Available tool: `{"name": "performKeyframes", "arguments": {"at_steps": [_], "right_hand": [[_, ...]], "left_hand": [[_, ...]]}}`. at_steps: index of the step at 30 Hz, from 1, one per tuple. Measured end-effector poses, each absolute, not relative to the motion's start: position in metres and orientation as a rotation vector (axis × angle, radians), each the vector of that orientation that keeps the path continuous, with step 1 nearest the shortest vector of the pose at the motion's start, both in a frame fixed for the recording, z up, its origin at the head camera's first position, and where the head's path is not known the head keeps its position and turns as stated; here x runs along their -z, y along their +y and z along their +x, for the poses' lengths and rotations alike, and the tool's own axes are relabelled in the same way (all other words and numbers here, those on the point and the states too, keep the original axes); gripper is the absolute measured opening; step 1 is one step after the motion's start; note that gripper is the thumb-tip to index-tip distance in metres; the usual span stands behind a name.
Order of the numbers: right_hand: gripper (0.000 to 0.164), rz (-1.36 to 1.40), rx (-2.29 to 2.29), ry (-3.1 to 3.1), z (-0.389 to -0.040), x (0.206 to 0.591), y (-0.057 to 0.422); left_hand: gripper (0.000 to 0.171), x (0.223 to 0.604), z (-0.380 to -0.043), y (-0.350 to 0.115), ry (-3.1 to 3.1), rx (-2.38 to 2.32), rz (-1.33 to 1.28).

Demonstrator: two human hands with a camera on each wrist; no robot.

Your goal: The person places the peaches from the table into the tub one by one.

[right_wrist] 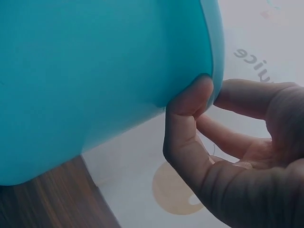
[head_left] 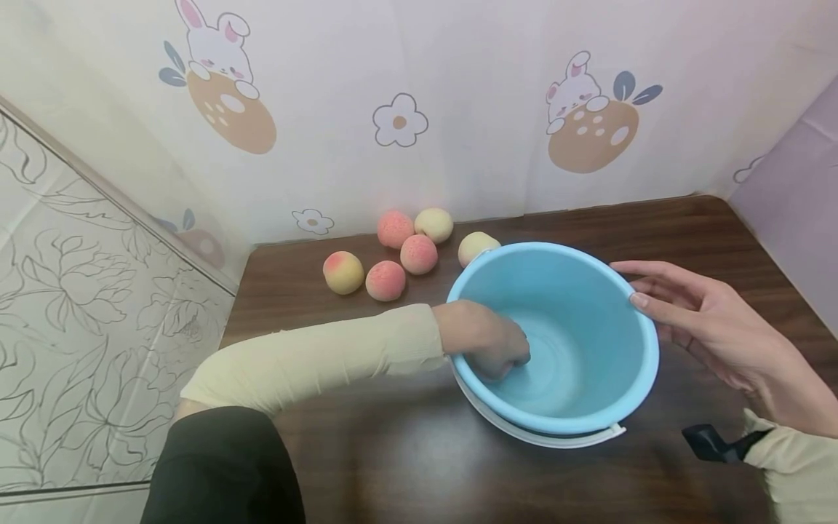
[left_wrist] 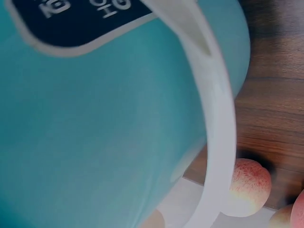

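A light blue bucket point(head_left: 556, 429) with a white handle point(head_left: 517, 429) stands on the dark wooden table. My left hand point(head_left: 487, 338) reaches over its near-left rim, down inside, with the fingers bent and their tips hidden; I cannot tell whether they hold anything. At the right side, my right hand point(head_left: 713, 327) pinches the rim, thumb point(right_wrist: 189, 114) and forefinger on either side of it. The left wrist view shows the bucket's outer wall point(left_wrist: 95, 133) and a dark label on it, without the hand.
Several peaches lie behind and left of the bucket, among them a pink peach point(head_left: 386, 281), a yellow-red peach point(head_left: 343, 273) and a pale peach point(head_left: 478, 247) beside the rim. A patterned cloth point(head_left: 458, 167) hangs along the table's back edge, and a floral panel point(head_left: 85, 327) stands at left.
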State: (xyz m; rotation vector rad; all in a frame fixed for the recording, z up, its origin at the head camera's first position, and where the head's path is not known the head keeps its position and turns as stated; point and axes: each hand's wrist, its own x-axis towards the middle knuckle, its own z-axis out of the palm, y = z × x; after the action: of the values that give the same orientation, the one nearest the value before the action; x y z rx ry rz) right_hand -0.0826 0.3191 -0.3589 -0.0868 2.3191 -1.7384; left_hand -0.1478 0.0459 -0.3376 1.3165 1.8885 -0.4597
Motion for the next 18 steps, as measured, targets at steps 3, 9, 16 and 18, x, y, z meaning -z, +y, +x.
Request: {"name": "performKeyframes", "arguments": {"at_steps": [3,9,16,18], "right_hand": [[0.055,-0.081,1.677,2.361,-0.083,0.358,0.319],[0.055,-0.085,1.612,2.402,-0.083,0.356,0.319],[0.055,-0.127,1.620,2.385,-0.085,0.355,0.321],[0.055,-0.128,1.624,2.382,-0.085,0.355,0.321]], "left_hand": [[0.042,0.334,-0.149,0.046,1.907,0.419,1.315],[0.047,0.318,-0.148,0.040,1.967,0.326,1.390],[0.045,0.294,-0.147,0.018,2.118,0.156,1.488],[0.044,0.287,-0.147,0.010,2.160,0.067,1.496]]}}
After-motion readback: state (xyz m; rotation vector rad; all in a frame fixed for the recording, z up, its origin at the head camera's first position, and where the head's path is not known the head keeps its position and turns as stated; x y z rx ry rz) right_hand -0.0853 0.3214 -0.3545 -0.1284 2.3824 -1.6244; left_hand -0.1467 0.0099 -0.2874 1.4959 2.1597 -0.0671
